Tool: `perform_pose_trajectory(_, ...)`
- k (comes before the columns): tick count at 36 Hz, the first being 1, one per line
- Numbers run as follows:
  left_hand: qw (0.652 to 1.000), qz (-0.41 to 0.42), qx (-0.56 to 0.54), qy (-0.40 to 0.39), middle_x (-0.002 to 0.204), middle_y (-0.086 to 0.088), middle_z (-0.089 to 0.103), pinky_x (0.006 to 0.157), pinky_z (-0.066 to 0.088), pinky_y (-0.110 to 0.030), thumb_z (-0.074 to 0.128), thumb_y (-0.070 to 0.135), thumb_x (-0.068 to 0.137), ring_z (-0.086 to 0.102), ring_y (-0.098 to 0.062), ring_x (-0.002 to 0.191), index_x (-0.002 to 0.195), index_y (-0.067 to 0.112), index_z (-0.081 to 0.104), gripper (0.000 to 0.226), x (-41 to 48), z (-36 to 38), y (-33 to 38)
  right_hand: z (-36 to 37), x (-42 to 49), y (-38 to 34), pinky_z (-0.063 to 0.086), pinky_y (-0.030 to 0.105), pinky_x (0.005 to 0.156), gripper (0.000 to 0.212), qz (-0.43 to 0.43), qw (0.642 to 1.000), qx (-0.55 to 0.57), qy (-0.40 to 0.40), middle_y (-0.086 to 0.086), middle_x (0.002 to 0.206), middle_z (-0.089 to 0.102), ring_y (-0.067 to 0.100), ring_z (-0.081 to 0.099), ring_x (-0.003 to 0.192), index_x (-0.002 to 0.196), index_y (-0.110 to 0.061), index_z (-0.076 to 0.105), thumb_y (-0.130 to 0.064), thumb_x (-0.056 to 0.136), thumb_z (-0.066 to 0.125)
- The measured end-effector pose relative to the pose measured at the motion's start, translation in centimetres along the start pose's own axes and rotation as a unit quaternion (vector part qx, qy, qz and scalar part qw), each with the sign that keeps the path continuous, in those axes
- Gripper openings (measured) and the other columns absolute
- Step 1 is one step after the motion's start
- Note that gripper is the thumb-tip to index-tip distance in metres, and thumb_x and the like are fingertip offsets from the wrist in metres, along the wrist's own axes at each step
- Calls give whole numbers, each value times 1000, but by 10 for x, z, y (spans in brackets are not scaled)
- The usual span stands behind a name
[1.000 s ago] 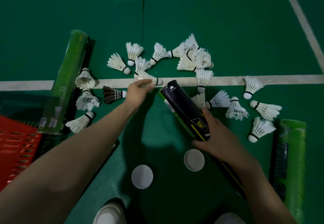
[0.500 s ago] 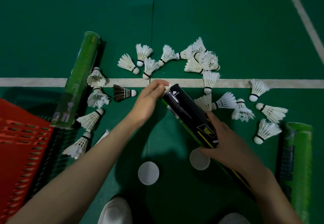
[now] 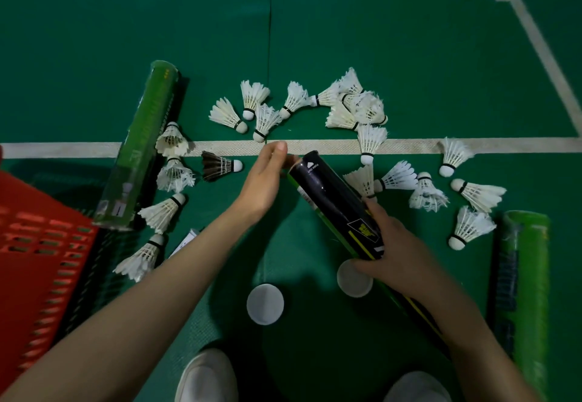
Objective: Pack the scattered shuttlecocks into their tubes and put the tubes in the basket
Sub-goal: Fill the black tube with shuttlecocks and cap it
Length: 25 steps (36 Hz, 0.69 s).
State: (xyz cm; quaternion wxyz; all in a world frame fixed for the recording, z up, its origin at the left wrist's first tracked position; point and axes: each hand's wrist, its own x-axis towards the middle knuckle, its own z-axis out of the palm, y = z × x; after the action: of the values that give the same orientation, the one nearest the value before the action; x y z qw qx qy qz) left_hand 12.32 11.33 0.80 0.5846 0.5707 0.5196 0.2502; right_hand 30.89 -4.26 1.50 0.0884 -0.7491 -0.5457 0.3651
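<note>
Your right hand [image 3: 396,250] is gripping the black tube [image 3: 333,203], its long axis running near-right to far-left. Your left hand [image 3: 264,184], fingers [image 3: 278,149] pinched together, is sitting at the tube's far mouth; whether they are holding a shuttlecock, you cannot tell.

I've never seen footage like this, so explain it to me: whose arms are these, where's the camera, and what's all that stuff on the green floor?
There is no machine here. A camera worn on a person's head looks down at their two bare arms. The right hand grips a black tube, tilted with its open mouth pointing away. The left hand is at that mouth, fingers pinched; whether they hold a shuttlecock is hidden. White shuttlecocks and one dark shuttlecock lie scattered on the green court floor. Two green tubes lie at the sides, two white round caps sit near the feet, and a red basket is at the left.
</note>
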Motion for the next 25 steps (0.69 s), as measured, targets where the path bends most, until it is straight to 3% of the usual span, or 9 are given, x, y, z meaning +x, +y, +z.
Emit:
perform_pose_trajectory(3, 997, -32, 68, 23, 134, -6, 51, 111, 33, -38, 42, 26, 101, 47, -18, 122, 129, 16, 48, 31, 26, -5, -11, 2, 11, -1, 50, 41, 86, 106, 16, 1000, -2, 10, 3, 127, 47, 21, 56, 102, 145, -46, -1, -43, 70, 73)
perform_pose_trajectory(7, 965, -38, 258, 0, 151, -14, 29, 111, 20, -24, 44, 4, 95, 30, -25, 138, 139, 2, 41, 45, 61, -15, -16, 1, 29, -3, 50, 40, 86, 107, 29, 999, 1, 16, 6, 127, 47, 23, 56, 102, 147, -40, 1, -41, 70, 74)
perform_pose_trajectory(14, 888, 5, 457, -47, 159, -13, -7, 117, 4, -43, 46, 2, 90, -5, -37, 145, 150, 5, 20, 65, 111, -21, -12, -3, 57, -8, 50, 40, 87, 105, 30, 999, 13, 21, 6, 126, 50, 24, 59, 101, 145, -43, 4, -39, 68, 75)
perform_pose_trajectory(18, 820, 26, 570, -55, 159, -9, -15, 118, 5, -51, 46, -1, 86, -13, -35, 145, 149, 8, 23, 68, 135, -27, -15, -5, 66, -6, 51, 38, 85, 107, 29, 999, 18, 6, 4, 131, 47, 21, 59, 101, 146, -43, 0, -42, 69, 75)
perform_pose_trajectory(22, 746, 27, 664, -53, 159, -8, -12, 111, -4, -62, 48, -3, 82, -18, -32, 144, 148, 12, 28, 70, 149, -34, -13, -8, 70, -2, 51, 35, 84, 107, 21, 1000, -2, -14, 3, 133, 45, 18, 58, 99, 147, -42, -3, -43, 72, 74)
perform_pose_trajectory(25, 701, 69, 709, -17, 154, -12, 17, 109, -9, -63, 51, -3, 81, -2, -29, 147, 137, 13, 44, 59, 154, -36, -12, -9, 69, 0, 52, 38, 83, 107, 3, 1000, 6, -13, 2, 128, 48, 16, 61, 94, 144, -47, -2, -42, 70, 75)
